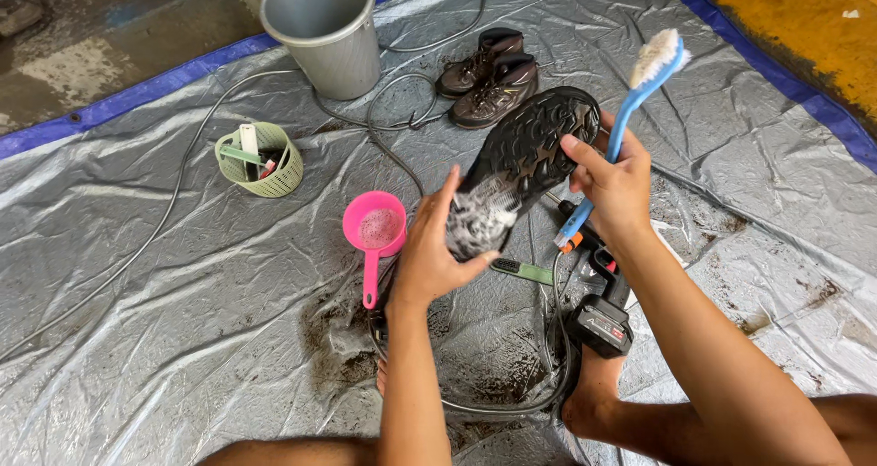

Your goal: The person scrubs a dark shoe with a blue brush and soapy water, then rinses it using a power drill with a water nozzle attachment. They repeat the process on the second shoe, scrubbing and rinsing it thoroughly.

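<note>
The left hand [427, 251] cupped the heel of a shoe [521, 169], its grip wrapped round the soapy end so the muddy sole faced up. The right hand [614, 181], at 3 o'clock of the shoe, had its grip closed on a blue brush [639, 87] with bristles raised clear, while a fingertip steadied the toe. A pink scoop [373, 233] lay at 9 o'clock on the grey tarp [183, 338], within reach; 2 boots [484, 75] waited at 12.
</note>
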